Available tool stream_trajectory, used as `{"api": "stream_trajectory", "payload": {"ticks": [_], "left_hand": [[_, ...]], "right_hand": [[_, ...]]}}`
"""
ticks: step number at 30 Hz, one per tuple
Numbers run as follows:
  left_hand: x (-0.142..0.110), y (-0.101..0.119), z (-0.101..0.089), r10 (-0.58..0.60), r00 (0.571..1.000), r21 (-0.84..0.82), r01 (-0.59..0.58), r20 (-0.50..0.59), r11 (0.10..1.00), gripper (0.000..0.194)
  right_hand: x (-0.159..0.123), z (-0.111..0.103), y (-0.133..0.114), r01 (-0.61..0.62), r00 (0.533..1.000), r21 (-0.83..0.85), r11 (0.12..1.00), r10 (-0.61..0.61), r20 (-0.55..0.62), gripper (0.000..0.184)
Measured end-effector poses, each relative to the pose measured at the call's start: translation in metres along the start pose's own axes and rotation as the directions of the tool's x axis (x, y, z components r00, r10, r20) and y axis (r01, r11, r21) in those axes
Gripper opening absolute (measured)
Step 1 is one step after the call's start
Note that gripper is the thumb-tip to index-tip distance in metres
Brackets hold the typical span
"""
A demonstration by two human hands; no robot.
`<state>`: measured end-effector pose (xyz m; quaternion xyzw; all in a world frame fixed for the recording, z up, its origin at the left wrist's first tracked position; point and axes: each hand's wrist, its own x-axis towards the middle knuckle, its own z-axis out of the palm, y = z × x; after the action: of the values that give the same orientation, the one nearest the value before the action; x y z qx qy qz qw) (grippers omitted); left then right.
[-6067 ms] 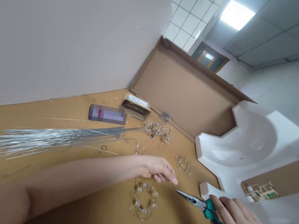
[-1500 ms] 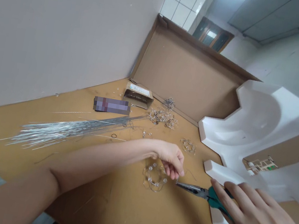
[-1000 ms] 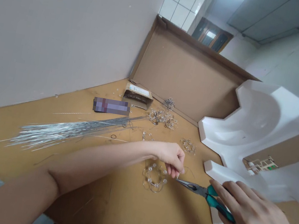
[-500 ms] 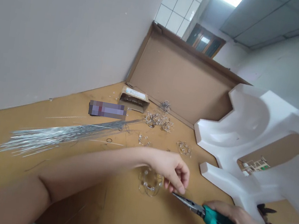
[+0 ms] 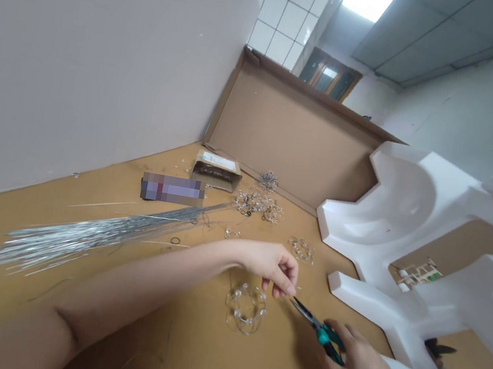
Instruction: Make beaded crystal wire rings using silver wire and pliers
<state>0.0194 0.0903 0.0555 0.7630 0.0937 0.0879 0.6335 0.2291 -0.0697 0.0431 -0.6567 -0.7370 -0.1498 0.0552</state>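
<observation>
My left hand (image 5: 274,268) is closed in a pinch, fingertips together on a thin wire that barely shows. The long-nose pliers (image 5: 314,327), with green and black handles, are gripped in my right hand (image 5: 361,364). Their narrow jaws point up and left, with the tips right by my left fingertips. Just below my left hand is a ring of looped wire with clear beads (image 5: 247,310); whether it joins the wire in my fingers I cannot tell. Another beaded wire ring (image 5: 301,250) lies beyond my hand.
A fan of straight metal wires (image 5: 77,238) spreads across the left of the table. Behind are a blurred purple pack (image 5: 174,190), a small open carton (image 5: 218,170) and a pile of beaded wire pieces (image 5: 257,202). White foam packing (image 5: 348,227) and a cardboard wall (image 5: 301,137) border the right and back.
Both hands have shifted slightly up and left in view. My right hand's hold on the pliers has changed, the handles now looking more spread. The tips stay by my left fingers.
</observation>
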Motion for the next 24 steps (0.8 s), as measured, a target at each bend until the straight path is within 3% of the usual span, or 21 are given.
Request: {"api": "stream_trajectory", "payload": {"ticks": [3,8,13,15,17,19,21,24], "left_hand": [[-0.001,0.002,0.001,0.016,1.000,0.005,-0.016,-0.002,1.000,0.022],[-0.003,0.004,0.001,-0.036,0.999,0.067,0.034,0.020,0.997,0.019],[-0.002,-0.001,-0.001,-0.048,0.997,0.205,0.058,-0.053,0.977,0.012],[0.001,-0.004,-0.002,-0.021,0.997,0.272,0.039,-0.070,0.962,0.011],[0.003,-0.007,-0.003,0.017,0.996,0.378,0.018,-0.089,0.926,0.010],[0.005,-0.009,-0.003,0.060,0.989,0.507,0.016,-0.132,0.862,0.009],[0.005,-0.009,-0.002,0.100,0.978,0.602,0.030,-0.182,0.798,0.010],[-0.001,-0.010,-0.001,0.124,0.960,0.651,0.073,-0.251,0.756,0.012]], "right_hand": [[0.011,0.024,-0.011,-0.093,0.990,0.040,0.995,0.088,0.106,0.028],[0.024,0.056,-0.026,-0.090,0.992,0.052,0.995,0.085,0.090,0.033],[0.034,0.061,-0.023,-0.107,0.991,0.335,0.936,0.074,0.109,0.037],[0.041,0.048,-0.022,-0.191,0.979,0.552,0.812,0.120,0.162,0.038],[0.050,0.031,-0.024,-0.360,0.933,0.736,0.574,0.239,0.270,0.040],[0.057,0.017,-0.029,-0.392,0.916,0.837,0.382,0.242,0.319,0.041],[0.062,0.009,-0.037,-0.389,0.915,0.879,0.276,0.228,0.334,0.037],[0.066,0.012,-0.050,-0.381,0.917,0.904,0.192,0.201,0.344,0.031]]}}
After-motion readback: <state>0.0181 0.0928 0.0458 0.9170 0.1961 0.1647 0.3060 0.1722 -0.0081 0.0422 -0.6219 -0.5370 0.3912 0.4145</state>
